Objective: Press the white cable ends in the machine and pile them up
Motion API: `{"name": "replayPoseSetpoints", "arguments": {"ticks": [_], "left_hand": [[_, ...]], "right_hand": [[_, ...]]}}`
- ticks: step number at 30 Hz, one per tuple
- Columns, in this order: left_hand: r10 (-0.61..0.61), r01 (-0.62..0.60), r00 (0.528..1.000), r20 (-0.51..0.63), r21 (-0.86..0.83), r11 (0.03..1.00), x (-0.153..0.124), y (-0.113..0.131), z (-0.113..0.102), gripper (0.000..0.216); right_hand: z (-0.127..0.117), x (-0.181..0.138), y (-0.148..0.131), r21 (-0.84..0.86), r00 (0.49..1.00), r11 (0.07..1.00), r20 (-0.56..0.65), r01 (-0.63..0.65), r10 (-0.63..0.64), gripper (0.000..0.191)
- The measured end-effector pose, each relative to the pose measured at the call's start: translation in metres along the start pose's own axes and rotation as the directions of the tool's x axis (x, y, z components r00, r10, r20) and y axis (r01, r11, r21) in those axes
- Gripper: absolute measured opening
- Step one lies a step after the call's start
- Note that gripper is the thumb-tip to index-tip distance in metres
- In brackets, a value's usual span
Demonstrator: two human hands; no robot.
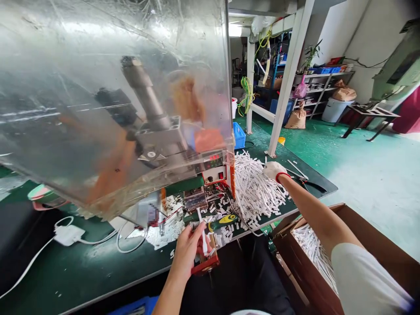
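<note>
My left hand (192, 245) is bare, its thumb and fingers closed round a white plastic strip (204, 240) that points up and away from me. Just below that hand sits a red metal block (206, 264) at the table's front edge. Beside the fingers lies a green and yellow handle (223, 222), like a screwdriver's. My right hand (274, 170), in a white glove with a red cuff, is at the upper right side of a heap of white strips (256, 188). Its fingers look bent at the strips; what they grip is unclear.
A machine behind a cloudy plastic shield (114, 109) takes up the left. Its control box (215, 173) shows red digits. Black-handled pliers (313, 186) lie right of the heap. An open cardboard box (370, 236) holds more strips. A white adapter (68, 235) with cables is at left.
</note>
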State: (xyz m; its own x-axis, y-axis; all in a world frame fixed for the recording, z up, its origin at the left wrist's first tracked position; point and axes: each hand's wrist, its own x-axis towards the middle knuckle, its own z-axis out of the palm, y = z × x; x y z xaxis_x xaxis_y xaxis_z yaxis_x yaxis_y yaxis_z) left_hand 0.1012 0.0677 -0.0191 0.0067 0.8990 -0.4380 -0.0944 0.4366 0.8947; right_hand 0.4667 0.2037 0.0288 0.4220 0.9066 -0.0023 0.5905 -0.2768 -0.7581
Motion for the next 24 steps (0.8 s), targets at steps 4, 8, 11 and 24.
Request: {"name": "replayPoseSetpoints", "arguments": {"ticks": [4,8,11,24], "left_hand": [[0.01,-0.01,1.0,-0.017,-0.033,0.999,0.0,0.001,0.004,0.041],[0.021,-0.022,1.0,-0.008,-0.131,0.991,0.001,0.004,0.005,0.036],[0.024,-0.019,0.999,0.025,-0.205,0.979,-0.005,0.007,0.001,0.034],[0.078,-0.094,0.995,-0.059,-0.348,0.933,-0.058,-0.015,-0.057,0.037]], "right_hand": [[-0.006,0.002,-0.004,0.088,1.0,0.996,0.018,0.007,-0.009,0.019],[-0.017,-0.033,-0.009,0.57,0.995,0.822,0.093,-0.021,-0.039,0.013],[-0.012,-0.09,-0.017,0.759,0.935,0.632,0.319,-0.156,-0.152,0.021],[0.161,-0.194,-0.07,0.527,0.701,0.74,0.705,-0.417,-0.107,0.037]]}}
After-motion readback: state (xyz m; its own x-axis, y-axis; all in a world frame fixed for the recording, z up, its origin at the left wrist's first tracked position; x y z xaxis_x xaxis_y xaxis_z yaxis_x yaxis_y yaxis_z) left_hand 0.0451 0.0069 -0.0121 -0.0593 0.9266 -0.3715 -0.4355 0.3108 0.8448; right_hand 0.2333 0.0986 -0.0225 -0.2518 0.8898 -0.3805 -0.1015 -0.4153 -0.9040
